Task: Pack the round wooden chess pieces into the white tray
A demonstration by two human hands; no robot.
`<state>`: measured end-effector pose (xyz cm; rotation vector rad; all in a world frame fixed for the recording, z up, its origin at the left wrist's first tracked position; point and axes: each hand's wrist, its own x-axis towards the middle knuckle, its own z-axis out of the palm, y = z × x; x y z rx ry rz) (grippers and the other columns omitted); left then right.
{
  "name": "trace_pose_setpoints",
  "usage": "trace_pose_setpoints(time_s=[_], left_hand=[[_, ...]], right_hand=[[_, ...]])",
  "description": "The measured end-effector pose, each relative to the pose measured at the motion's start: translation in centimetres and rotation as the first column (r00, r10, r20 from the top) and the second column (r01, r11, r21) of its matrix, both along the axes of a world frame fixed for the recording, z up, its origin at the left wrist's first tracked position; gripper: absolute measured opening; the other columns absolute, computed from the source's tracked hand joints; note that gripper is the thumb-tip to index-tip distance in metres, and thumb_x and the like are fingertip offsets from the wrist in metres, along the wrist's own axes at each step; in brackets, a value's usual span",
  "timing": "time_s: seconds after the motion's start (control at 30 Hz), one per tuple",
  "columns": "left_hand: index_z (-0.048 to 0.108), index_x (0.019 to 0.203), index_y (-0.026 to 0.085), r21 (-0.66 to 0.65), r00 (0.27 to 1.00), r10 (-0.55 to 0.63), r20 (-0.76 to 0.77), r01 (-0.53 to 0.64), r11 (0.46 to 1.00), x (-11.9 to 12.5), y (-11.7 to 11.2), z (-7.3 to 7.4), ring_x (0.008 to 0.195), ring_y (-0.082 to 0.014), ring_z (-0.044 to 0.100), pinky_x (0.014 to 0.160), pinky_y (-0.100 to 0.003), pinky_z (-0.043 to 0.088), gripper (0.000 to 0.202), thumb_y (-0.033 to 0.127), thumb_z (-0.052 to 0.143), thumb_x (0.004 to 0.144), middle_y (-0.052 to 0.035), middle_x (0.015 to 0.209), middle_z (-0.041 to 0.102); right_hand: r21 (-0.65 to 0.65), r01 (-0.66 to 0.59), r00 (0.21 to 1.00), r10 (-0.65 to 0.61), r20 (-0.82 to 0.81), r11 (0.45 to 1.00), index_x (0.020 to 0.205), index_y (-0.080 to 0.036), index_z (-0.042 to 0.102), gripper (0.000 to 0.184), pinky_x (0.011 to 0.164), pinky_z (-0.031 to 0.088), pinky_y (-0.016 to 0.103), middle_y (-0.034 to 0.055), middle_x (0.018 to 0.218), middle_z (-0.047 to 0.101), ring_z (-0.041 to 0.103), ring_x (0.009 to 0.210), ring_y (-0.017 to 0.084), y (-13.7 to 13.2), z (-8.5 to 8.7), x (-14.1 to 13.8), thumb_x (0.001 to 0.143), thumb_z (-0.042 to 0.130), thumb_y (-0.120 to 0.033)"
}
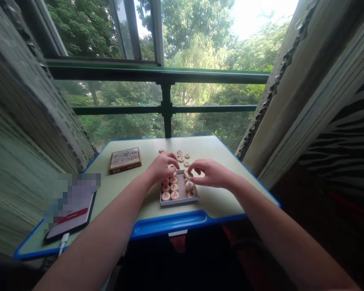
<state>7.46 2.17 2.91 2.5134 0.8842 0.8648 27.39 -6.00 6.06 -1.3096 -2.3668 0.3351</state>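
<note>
A shallow white box tray (179,203) on the table holds round xiangqi pieces. Red-marked pieces (174,195) fill two columns on its left side, and darker-marked pieces (189,186) line its right edge. My left hand (162,166) reaches over the tray's far left corner, its thumb and fingers closed about a piece partly hidden by them. At the far right corner, the curled thumb and fingertips of my right hand (210,173) pinch a piece (186,173). Several loose pieces (181,159) lie just beyond the tray, between and past my hands.
A flat box lid with Chinese lettering (125,159) lies at the left of the blue-edged table (224,206). Nearer left is a tablet (73,216) with a white charging cable (63,241). A green window railing (166,109) and curtains (279,93) stand around the table.
</note>
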Motion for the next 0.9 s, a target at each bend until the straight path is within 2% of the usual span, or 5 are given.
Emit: trace_pose_setpoints(time_s=[0.07, 0.17, 0.4, 0.53, 0.9], left_hand=[[0.073, 0.064, 0.021, 0.015, 0.999, -0.037, -0.032, 0.037, 0.999, 0.3, -0.6, 0.0, 0.09, -0.0178, 0.053, 0.087, -0.033, 0.044, 0.03, 0.005, 0.048, 0.062, -0.0027, 0.087, 0.062], [0.073, 0.063, 0.022, 0.017, 0.993, -0.102, -0.06, 0.103, 0.995, 0.7, -1.3, 0.3, 0.089, -0.0174, 0.051, 0.087, -0.032, 0.043, 0.033, 0.003, 0.047, 0.062, -0.0028, 0.087, 0.061], [0.074, 0.062, 0.022, -0.034, 0.96, -0.196, -0.201, 0.193, 0.981, 0.7, -3.2, 1.8, 0.087, -0.0163, 0.048, 0.083, -0.03, 0.042, 0.033, 0.002, 0.047, 0.062, -0.0034, 0.083, 0.054], [0.075, 0.069, 0.024, -0.094, 0.934, -0.276, -0.228, 0.261, 0.961, 0.6, -3.9, 2.5, 0.086, -0.0156, 0.048, 0.084, -0.029, 0.041, 0.037, 0.001, 0.047, 0.062, -0.003, 0.084, 0.051], [0.076, 0.073, 0.023, -0.185, 0.908, -0.343, -0.242, 0.304, 0.935, 0.7, -4.7, 2.6, 0.084, -0.0146, 0.048, 0.079, -0.027, 0.041, 0.04, -0.001, 0.046, 0.061, -0.0029, 0.083, 0.048]], right_hand=[[-0.009, -0.022, 0.99, 0.02, -0.139, 1.0, 0.091, -0.015, 0.067, 0.021, 0.055, 0.034, 0.021, -0.0027, 0.062, 0.048, 0.041, 0.056, 0.008, -1.3, -1.1, 0.4, 0.075, 0.061, -0.027], [0.021, -0.002, 0.977, 0.006, -0.212, 1.0, 0.089, -0.015, 0.067, 0.02, 0.054, 0.033, 0.021, -0.0036, 0.06, 0.045, 0.038, 0.055, 0.008, -2.2, -2.2, 0.9, 0.073, 0.063, -0.026], [-0.048, -0.074, 0.995, 0.071, -0.067, 0.996, 0.088, -0.017, 0.069, 0.019, 0.06, 0.037, 0.022, -0.0013, 0.066, 0.055, 0.044, 0.06, 0.009, -2.6, -2.0, 0.2, 0.072, 0.066, -0.027], [-0.049, -0.082, 0.996, 0.079, -0.05, 0.995, 0.089, -0.017, 0.069, 0.02, 0.061, 0.036, 0.022, -0.0006, 0.069, 0.058, 0.046, 0.062, 0.01, -2.7, -2.0, 0.3, 0.073, 0.065, -0.029], [-0.086, -0.106, 0.994, 0.102, -0.048, 0.991, 0.089, -0.018, 0.069, 0.018, 0.061, 0.036, 0.022, -0.0016, 0.069, 0.057, 0.046, 0.062, 0.01, -2.9, -1.8, 0.2, 0.074, 0.066, -0.029]])
